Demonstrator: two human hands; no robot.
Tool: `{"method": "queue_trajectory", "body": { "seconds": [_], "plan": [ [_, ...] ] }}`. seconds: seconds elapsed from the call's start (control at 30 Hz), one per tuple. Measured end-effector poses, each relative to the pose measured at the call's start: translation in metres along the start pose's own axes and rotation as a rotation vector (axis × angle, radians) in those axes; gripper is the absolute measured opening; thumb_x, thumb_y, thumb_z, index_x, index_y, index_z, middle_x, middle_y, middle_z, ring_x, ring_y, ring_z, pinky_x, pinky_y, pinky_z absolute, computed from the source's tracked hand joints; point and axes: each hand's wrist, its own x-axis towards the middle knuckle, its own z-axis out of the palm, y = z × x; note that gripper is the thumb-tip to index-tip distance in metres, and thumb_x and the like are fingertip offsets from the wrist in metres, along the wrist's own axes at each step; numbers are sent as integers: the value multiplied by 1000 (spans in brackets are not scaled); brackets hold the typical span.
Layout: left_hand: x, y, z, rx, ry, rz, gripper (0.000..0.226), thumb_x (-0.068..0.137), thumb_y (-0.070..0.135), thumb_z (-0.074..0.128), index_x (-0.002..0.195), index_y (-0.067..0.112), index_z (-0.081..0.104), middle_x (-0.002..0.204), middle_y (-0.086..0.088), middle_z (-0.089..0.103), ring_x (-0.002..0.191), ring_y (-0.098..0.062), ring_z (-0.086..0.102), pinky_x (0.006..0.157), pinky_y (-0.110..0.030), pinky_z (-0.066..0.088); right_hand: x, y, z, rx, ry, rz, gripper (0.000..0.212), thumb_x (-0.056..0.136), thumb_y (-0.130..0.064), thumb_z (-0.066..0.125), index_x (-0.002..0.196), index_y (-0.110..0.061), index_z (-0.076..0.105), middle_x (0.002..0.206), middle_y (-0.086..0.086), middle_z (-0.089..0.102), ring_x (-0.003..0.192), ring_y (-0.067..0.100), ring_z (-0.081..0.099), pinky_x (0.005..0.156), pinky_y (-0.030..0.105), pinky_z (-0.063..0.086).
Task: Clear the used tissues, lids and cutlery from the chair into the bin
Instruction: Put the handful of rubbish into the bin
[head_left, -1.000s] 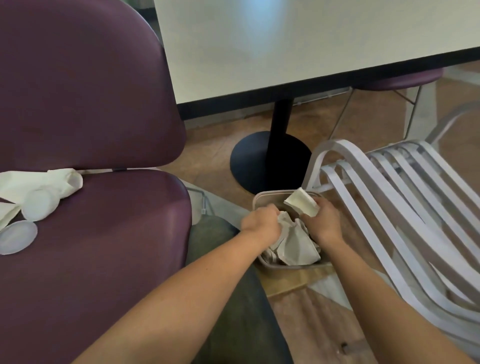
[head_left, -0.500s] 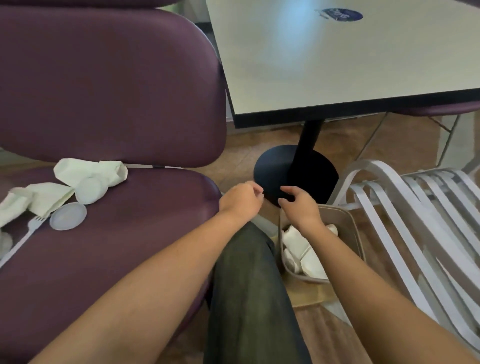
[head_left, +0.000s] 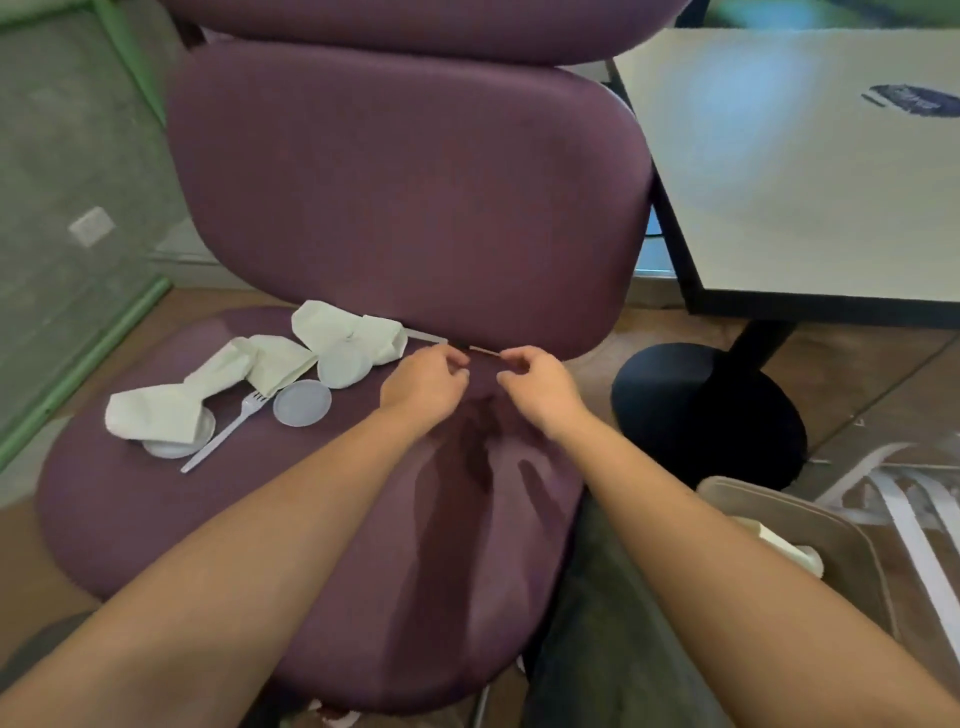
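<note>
The chair (head_left: 395, 208) was the biggest thing, padded, with a matt purple cover and rounded edges on back and seat. To the right of the chair stood a table (head_left: 779, 182) with a smooth pale top, a thin black edge and a round black foot (head_left: 711, 415) on the brown floor. A dark blue round mark (head_left: 914, 100) was printed on the table top, but its writing was too blurred to read. Low on the right of the chair, beside the seat, stood the bin (head_left: 810, 525), a beige box with rounded corners; something white lay inside it.

On the left half of the chair seat lay the rubbish. Crumpled white tissues (head_left: 270, 358) were spread from the seat's left side up to the back cushion. A round, half-clear plastic lid (head_left: 302, 402) lay flat just below them, and a second lid (head_left: 174, 441) showed partly under the leftmost tissue. A white plastic fork (head_left: 228, 428) lay slanted between the two lids, its prongs toward the back. The front and right part of the seat was bare cloth.

Both hands were at the gap where seat meets back, near the middle of the chair. The left hand (head_left: 423, 384) had curled fingers, and its fingertips were at a thin small stick (head_left: 483, 352) lying in that gap; whether they pinched it could not be told. The right hand (head_left: 540, 387) was also curled, with its thumb and forefinger at the other end of the stick, but its grip could not be told either.
</note>
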Motion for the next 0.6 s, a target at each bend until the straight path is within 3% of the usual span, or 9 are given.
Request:
{"method": "queue_trajectory", "body": {
  "seconds": [0.17,0.27,0.4,0.6],
  "plan": [
    [20,-54,-27,-11,52,-77,23,89,28,58,110,31,65,112,7,68,109,-18,61,90,-34,50,24,-24,53,-27,-66,4,32,86,-21,60,117,-21,66,120,5,67,115,25,59,100,37,46],
    [33,-85,-39,30,51,-103,35,86,26,63,121,25,63,122,0,63,117,-22,56,97,-37,47,36,-34,82,-56,-105,-3,31,86,-20,59,117,-20,66,119,5,67,116,25,57,101,35,45],
    [44,-117,-44,220,6,-70,59,82,32,72,135,22,49,134,-8,49,126,-28,44,102,-41,39,50,-39,114,-96,-154,22,31,88,-23,58,117,-20,67,121,5,68,121,28,54,103,35,43],
    [66,-146,-42,457,-16,-7,95,78,48,73,151,22,20,153,-6,26,140,-27,23,111,-44,22,72,-42,156,-75,-222,88,28,89,-31,59,111,-20,72,119,4,69,120,27,55,103,36,43]
  ]
}}
